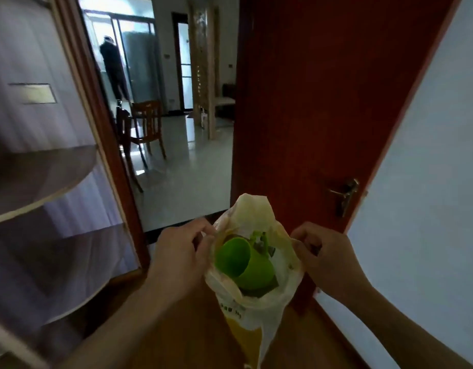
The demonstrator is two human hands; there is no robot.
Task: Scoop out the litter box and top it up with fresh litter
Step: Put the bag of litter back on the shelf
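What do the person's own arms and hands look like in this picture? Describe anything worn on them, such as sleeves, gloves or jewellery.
Both forearms are bare as far as the picture shows, with no sleeve in view. The left hand and the right hand wear no gloves. No ring, watch or bracelet shows, though the picture is slightly blurred, so small items on the fingers could be missed.

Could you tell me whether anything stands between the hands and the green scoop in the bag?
Nothing visible does: the left hand and right hand hold the plastic bag open, and the green scoop lies uncovered in its mouth.
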